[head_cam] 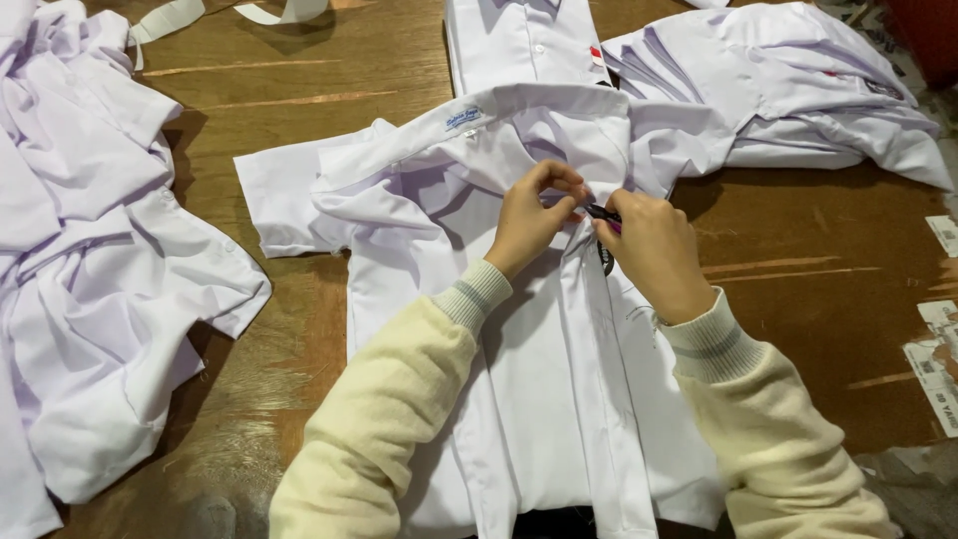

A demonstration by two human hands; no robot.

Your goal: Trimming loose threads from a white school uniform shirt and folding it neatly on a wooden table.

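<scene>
Fingers (559, 190) of our left hand (529, 225) pinch the placket of the white shirt (539, 399), just below its collar (519, 110), which lies spread on the table (798, 299). Our right hand (654, 255) closes round a small dark tool (602, 213), its tip at the same spot below the collar. We judge the risk thus: if the pinch slackens, the cloth bunches and the tool may snag or nick the fabric, or a fingertip.
</scene>
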